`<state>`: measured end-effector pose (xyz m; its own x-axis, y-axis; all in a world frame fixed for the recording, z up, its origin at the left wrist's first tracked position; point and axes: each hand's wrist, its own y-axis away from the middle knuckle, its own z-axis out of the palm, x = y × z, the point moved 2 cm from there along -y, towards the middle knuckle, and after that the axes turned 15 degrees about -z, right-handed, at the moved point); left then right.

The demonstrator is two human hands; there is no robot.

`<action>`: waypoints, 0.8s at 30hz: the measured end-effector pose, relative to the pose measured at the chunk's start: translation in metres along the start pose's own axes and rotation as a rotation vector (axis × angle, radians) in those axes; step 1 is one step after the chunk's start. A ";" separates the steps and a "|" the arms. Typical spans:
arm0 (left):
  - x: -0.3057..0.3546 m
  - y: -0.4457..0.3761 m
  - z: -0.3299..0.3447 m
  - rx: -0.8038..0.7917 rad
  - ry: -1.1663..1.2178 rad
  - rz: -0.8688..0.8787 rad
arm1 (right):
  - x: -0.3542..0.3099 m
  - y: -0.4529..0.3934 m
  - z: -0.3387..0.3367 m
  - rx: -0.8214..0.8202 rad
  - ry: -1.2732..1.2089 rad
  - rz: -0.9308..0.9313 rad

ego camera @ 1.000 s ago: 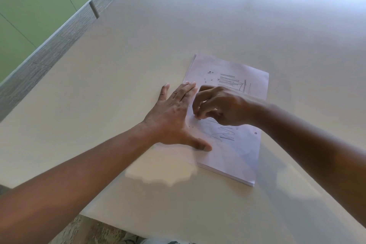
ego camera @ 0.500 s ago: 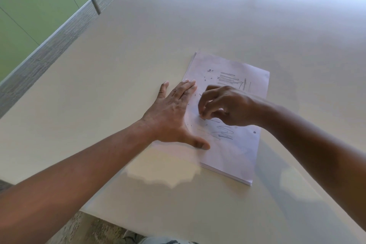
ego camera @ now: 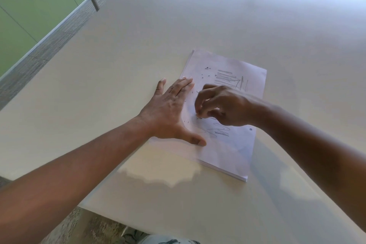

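A stack of white paper (ego camera: 235,150) lies on the pale table (ego camera: 198,16), its top sheet marked with pencil scribbles (ego camera: 217,131) and lines. Small dark crumbs (ego camera: 207,68) are scattered over the sheet. My left hand (ego camera: 170,113) presses flat on the stack's left edge, fingers straight and thumb spread toward me. My right hand (ego camera: 221,105) hovers low over the middle of the sheet with its fingers curled and its fingertips pinched together against the paper, on something small that looks like an eraser, mostly hidden by the fingers.
The table's near edge (ego camera: 111,216) runs just in front of me, with speckled floor below it. A green panel wall (ego camera: 29,6) and a strip of grey floor lie beyond the table's left edge.
My right hand has shifted slightly right and back left over the sheet, fingertips staying on the paper. My left hand has kept its place on the stack.
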<state>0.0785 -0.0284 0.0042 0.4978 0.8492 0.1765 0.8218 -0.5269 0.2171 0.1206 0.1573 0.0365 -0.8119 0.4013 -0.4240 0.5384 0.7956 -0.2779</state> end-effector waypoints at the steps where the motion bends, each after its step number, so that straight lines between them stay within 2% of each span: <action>1: 0.000 0.000 0.000 -0.002 0.003 0.000 | 0.000 -0.001 0.000 0.002 0.003 0.005; 9: 0.001 0.000 -0.001 0.000 0.015 -0.001 | -0.010 0.021 -0.003 -0.022 -0.040 -0.019; 18: 0.001 0.001 -0.001 -0.003 -0.005 0.008 | 0.004 -0.009 0.005 0.043 0.045 -0.010; 24: 0.000 0.001 -0.001 -0.006 0.006 0.004 | -0.006 0.007 0.003 0.010 0.023 -0.048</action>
<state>0.0790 -0.0285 0.0053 0.4991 0.8469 0.1835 0.8182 -0.5303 0.2221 0.1300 0.1593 0.0347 -0.8416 0.3733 -0.3904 0.5011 0.8094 -0.3063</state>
